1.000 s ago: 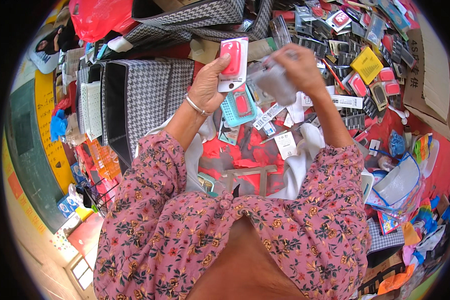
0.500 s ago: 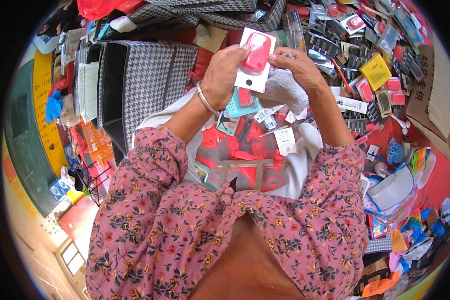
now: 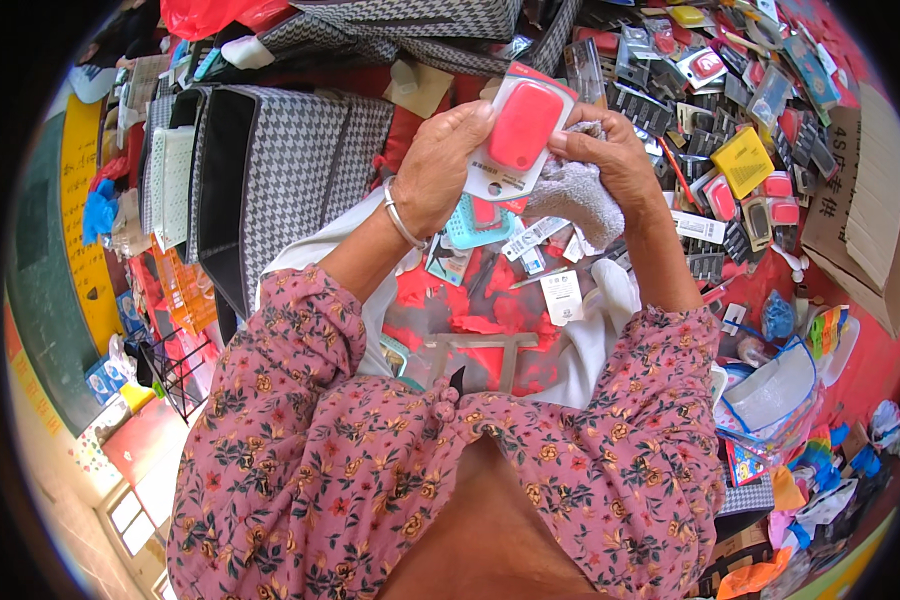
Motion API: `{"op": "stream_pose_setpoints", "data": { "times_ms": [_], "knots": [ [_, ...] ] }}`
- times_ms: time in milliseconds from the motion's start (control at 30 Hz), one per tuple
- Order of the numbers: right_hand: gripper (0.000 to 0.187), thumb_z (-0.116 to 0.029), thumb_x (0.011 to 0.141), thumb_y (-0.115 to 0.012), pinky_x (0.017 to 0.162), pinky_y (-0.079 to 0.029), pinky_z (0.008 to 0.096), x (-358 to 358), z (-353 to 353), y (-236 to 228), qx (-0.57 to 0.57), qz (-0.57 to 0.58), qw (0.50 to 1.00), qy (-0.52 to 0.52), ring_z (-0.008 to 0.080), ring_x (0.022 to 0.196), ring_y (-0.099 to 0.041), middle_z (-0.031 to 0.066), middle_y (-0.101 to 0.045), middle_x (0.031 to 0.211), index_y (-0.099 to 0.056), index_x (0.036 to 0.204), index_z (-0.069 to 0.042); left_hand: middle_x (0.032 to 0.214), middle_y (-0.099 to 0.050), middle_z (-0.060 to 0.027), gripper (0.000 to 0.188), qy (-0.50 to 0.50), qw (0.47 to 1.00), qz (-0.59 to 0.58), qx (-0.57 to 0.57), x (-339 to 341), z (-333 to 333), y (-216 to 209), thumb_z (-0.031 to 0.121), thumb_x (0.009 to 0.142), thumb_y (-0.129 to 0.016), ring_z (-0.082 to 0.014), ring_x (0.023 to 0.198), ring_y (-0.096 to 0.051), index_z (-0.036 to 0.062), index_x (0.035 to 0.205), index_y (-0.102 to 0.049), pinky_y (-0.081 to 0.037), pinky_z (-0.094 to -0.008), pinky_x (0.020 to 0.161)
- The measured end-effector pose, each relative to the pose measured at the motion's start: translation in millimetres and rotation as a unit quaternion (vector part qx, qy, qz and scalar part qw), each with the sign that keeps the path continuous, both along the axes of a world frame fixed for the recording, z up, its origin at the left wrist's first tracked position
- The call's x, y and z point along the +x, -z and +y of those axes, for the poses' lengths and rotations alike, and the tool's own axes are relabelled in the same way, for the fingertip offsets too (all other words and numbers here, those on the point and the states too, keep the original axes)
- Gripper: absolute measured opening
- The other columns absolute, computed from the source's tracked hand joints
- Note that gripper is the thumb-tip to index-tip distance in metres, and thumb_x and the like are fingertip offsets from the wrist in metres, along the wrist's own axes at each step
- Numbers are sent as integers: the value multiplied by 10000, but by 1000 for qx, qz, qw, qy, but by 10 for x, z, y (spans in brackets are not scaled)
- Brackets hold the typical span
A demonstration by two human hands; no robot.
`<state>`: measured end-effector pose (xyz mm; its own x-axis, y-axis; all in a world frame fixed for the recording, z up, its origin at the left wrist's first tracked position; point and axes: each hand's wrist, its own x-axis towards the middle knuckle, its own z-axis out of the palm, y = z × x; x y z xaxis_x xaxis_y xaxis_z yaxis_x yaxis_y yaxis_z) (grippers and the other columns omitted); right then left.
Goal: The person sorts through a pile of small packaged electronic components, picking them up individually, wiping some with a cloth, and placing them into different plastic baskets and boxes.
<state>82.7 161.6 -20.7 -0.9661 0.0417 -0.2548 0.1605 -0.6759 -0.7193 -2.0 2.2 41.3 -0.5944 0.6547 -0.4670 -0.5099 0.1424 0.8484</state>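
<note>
The person's left hand pinches the left edge of a white card with a rounded red plastic piece on it. The right hand grips a fuzzy grey cloth and touches the right edge. Between the hands, the card's long side slants up to the right, its hole end nearest the person. Small print sits near the hole; big dark writing marks a brown cardboard box.

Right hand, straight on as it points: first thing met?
The right hand would likely meet the carded red item first, at its right edge; they seem to touch there, though depth is unclear.
</note>
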Motion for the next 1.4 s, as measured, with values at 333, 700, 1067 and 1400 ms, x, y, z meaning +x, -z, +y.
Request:
{"op": "stream_pose_setpoints", "data": {
  "times_ms": [333,700,1067,1400],
  "knots": [
    [92,-87,721,-645,617,-439,184,-24,-3,-48,23,-3,1000,1,69,656,-559,37,-603,719,-599,755,-14,907,-579,-43,307,4,1000,-8,1,-34,-48,13,246,901,-444,-76,788,-536,-24,1018,-532,-451,-214,702],
    [124,-38,635,-611,504,-401,253,7,7,-333,625,216,726,192,158,574,-544,34,-506,641,-589,757,-49,1037,-566,-80,550,-58,993,-11,-100,-138,-33,40,474,884,-359,-166,924,-555,18,1180,-445,-428,-350,844],
    [236,-104,637,-602,487,-365,239,71,-43,-255,806,296,465,215,125,603,-515,31,-532,746,-604,870,-71,981,-584,-86,268,34,981,-184,60,-172,-25,-124,112,853,-483,-155,836,-603,1,1097,-464,-507,-292,770],
    [154,-74,622,-629,559,-465,298,-52,-327,-494,658,301,623,298,204,637,-572,61,-570,741,-563,760,-88,1014,-553,-41,271,128,992,19,9,0,-13,41,81,835,-509,-115,913,-545,-8,1088,-470,-457,-251,801]
  ]
}}
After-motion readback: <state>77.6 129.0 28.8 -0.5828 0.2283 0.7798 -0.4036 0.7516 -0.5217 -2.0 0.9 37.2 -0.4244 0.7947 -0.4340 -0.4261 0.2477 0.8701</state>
